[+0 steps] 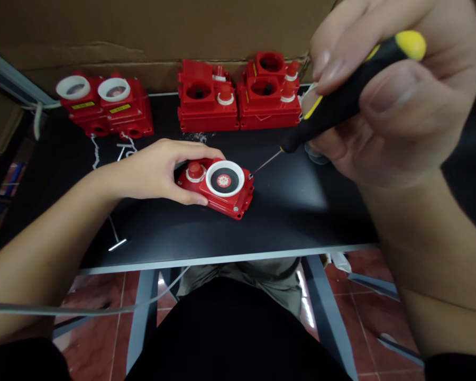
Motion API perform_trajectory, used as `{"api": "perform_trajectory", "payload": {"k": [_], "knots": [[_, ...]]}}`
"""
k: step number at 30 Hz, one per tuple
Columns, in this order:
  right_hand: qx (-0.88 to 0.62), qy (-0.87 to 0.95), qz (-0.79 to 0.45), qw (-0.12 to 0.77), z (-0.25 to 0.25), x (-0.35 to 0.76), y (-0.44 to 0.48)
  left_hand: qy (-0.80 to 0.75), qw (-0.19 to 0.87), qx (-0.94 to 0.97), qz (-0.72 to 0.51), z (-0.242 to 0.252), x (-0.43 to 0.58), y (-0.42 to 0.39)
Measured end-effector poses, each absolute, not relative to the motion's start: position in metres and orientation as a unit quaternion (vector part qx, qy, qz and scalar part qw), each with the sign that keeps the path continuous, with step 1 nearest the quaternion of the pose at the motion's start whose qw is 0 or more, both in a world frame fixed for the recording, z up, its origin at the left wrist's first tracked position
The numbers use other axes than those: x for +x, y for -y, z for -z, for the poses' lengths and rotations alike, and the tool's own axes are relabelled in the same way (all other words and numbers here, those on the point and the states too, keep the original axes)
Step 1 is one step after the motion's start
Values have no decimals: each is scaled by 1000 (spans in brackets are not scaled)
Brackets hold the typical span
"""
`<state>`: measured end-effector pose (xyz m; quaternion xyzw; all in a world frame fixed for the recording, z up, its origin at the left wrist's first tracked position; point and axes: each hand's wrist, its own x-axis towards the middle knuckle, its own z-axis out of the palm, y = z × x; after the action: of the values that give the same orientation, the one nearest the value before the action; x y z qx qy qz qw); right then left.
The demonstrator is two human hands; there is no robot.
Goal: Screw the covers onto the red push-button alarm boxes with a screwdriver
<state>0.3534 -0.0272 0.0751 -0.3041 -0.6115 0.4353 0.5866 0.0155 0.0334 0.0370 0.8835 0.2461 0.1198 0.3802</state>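
Observation:
My left hand grips a red alarm unit from its left end, thumb along the near side and fingers over the far side. The unit lies on the black tabletop, with a white ring around a dark speaker face and a red dome lamp beside it. Closed around the black and yellow handle of a screwdriver, my right hand is raised to the right. The screwdriver's thin shaft slants down to the left, its tip at a screw on the unit's far right corner.
Behind stand several red housings with open round holes. Two units with white rings are at the back left, white wires trailing from them. A metal T-shaped tool lies near the front edge. A cardboard wall closes the back.

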Motion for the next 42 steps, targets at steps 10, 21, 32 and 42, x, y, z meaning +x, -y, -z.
{"api": "perform_trajectory", "payload": {"k": [10, 21, 32, 42], "knots": [[-309, 649, -397, 570, -72, 345, 43, -250, 375, 886, -112, -39, 16, -31], [-269, 692, -384, 549, -84, 346, 41, -250, 362, 891, -108, -38, 17, -32], [-267, 700, -347, 564, -67, 349, 44, -243, 361, 893, -113, -39, 15, -31], [-299, 743, -262, 538, -62, 355, 35, -243, 353, 897, -108, -40, 15, -31]]}}
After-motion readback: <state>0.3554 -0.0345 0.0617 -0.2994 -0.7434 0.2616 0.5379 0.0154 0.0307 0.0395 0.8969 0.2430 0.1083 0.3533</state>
